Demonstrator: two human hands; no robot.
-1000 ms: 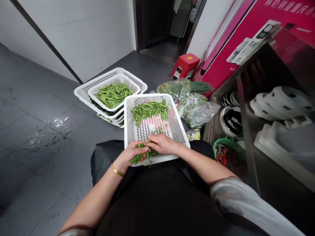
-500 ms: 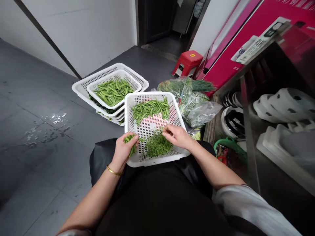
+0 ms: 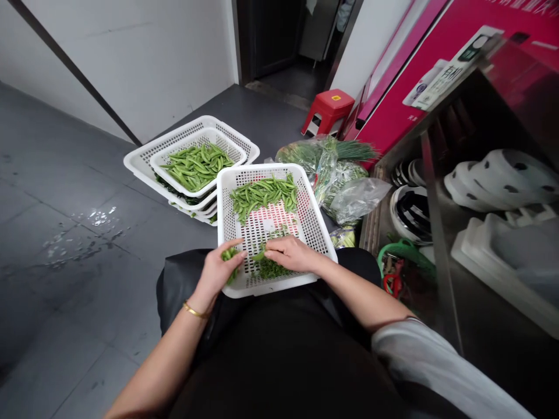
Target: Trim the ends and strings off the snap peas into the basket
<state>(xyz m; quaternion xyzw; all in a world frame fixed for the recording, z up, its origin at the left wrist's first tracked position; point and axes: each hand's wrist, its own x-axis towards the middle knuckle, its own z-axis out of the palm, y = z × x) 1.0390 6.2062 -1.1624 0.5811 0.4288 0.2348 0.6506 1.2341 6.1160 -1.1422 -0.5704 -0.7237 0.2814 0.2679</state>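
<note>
A white perforated basket (image 3: 322, 231) rests on my lap. My left hand (image 3: 215, 271) is closed round a small bunch of pea pods (image 3: 229, 255) at the basket's near left corner, thumb and forefinger apart at the top. Close by on the right, my right hand (image 3: 292, 254) pinches a single pea pod (image 3: 258, 256) that points toward the left hand. Below the right hand lies a heap of fine green trimmings (image 3: 271, 269), partly covered by it. More pea pods (image 3: 265, 195) are piled at the basket's far end.
Stacked white baskets (image 3: 135, 158) stand ahead on the left, the top one holding pea pods (image 3: 198, 166). Bagged greens (image 3: 336, 174) lie beyond my basket to the right, near a red stool (image 3: 328, 110). A metal shelf with white containers (image 3: 502, 180) borders the right side.
My right hand has moved left and nearer to me, over the trimmings, and now pinches a pea pod beside the left hand. The left thumb and forefinger have spread.
</note>
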